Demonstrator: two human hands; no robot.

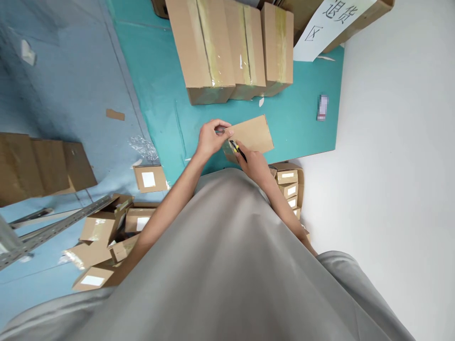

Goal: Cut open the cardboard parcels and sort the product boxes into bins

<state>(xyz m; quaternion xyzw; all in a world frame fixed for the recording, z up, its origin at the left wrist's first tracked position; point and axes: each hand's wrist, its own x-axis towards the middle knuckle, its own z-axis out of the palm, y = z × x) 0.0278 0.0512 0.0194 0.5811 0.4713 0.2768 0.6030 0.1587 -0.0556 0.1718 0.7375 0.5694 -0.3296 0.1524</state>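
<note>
A small cardboard box [253, 134] hangs over the teal floor in front of me. My left hand [210, 137] pinches its near left end, fingers closed on the edge. My right hand [253, 165] is below the box, closed round a yellow and black utility knife [237, 150] whose tip lies against the box's taped end. My grey shirt hides both forearms lower down.
Three large taped cartons [231, 47] stand ahead, beside a white sign [329, 26]. Several small labelled boxes [106, 237] lie scattered at lower left, more in an open carton [289, 184] at right. Flat cardboard [42, 166] and a metal rail [53, 225] lie left. White wall on the right.
</note>
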